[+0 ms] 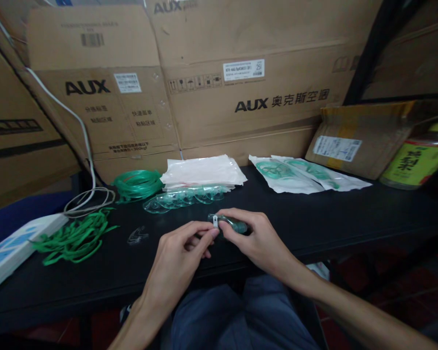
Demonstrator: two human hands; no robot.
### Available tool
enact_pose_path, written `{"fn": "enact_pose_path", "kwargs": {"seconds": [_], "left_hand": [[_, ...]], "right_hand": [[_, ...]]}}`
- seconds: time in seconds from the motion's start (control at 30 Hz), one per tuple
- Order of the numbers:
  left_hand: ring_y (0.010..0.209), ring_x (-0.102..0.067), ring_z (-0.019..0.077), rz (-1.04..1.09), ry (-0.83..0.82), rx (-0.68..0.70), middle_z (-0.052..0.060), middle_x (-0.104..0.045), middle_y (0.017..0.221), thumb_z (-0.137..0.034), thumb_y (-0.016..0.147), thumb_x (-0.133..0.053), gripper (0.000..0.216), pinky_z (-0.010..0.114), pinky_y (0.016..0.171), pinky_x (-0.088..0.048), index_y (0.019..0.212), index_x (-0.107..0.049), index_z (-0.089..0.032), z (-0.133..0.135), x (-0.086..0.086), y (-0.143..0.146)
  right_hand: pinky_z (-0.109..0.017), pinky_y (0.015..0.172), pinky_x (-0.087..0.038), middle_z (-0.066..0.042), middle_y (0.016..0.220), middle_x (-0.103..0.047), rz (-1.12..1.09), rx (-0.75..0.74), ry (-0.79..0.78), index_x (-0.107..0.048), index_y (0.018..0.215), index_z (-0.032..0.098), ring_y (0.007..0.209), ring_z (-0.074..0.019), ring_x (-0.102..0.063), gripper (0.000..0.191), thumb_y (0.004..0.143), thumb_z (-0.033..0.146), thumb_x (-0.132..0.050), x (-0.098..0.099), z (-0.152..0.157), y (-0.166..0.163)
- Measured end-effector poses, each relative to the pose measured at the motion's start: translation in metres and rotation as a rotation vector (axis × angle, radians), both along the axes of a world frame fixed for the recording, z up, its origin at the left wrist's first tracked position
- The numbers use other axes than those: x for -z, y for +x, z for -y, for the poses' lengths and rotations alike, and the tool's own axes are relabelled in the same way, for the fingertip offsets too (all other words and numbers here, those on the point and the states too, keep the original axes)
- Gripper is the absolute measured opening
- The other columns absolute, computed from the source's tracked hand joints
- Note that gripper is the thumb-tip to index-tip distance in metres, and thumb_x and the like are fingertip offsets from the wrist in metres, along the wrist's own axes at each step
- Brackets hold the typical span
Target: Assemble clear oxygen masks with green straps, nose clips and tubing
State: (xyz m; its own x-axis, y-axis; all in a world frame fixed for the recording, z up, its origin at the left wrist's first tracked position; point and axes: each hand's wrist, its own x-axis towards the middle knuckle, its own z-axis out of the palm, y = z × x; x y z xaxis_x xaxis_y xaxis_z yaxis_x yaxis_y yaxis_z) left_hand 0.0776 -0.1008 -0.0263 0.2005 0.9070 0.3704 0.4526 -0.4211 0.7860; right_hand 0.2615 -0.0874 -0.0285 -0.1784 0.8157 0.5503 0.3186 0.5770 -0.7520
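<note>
Both my hands meet over the front edge of the black table [314, 223]. My right hand [253, 238] is closed around a clear green plastic mask [233, 225] that carries a small white clip at its left end. My left hand [184, 250] pinches at that clip with thumb and forefinger. Just behind my hands lies a row of clear green masks [184, 198], stacked and overlapping.
A stack of clear bags [204, 171], a coil of green tubing [137, 183], a heap of green elastic straps [75, 238], a small metal clip [136, 236], two packed masks [306, 174], a white cable [89, 199], a white box [10, 253] and a jar [419, 158] lie around. Cardboard boxes [241, 87] wall the back.
</note>
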Motion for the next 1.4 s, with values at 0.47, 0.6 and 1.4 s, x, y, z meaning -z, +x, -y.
{"fn": "enact_pose_path", "kwargs": {"seconds": [0.47,0.6,1.4], "left_hand": [[0.054,-0.067,0.0098,-0.033,0.065,-0.021,0.000,-0.074,0.078,-0.037,0.093,-0.066,0.020,0.017,0.053,-0.051,0.099,-0.075,-0.020,0.0021,-0.0013,0.0023],[0.053,-0.067,0.0103,-0.023,0.066,-0.022,0.000,-0.073,0.078,-0.038,0.093,-0.065,0.022,0.018,0.053,-0.052,0.100,-0.075,-0.020,0.0031,-0.0002,0.0033],[0.049,-0.064,0.0095,0.002,0.010,-0.009,-0.001,-0.074,0.076,-0.042,0.094,-0.064,0.026,0.018,0.050,-0.048,0.102,-0.074,-0.020,0.0029,0.0012,0.0040]], "right_hand": [[-0.030,0.095,-0.055,-0.005,0.110,-0.079,0.014,-0.036,0.036,-0.078,0.110,0.019,0.104,-0.0208,-0.074,0.024,0.093,0.016,-0.062,-0.0032,0.0026,0.0009],[-0.032,0.096,-0.056,-0.004,0.112,-0.078,0.006,-0.038,0.039,-0.078,0.111,0.022,0.105,-0.0213,-0.074,0.025,0.093,0.017,-0.062,-0.0026,0.0023,0.0009],[-0.028,0.091,-0.055,-0.004,0.109,-0.079,0.022,-0.033,0.034,-0.078,0.108,0.021,0.102,-0.0202,-0.074,0.024,0.093,0.015,-0.060,-0.0026,0.0015,0.0006]]}}
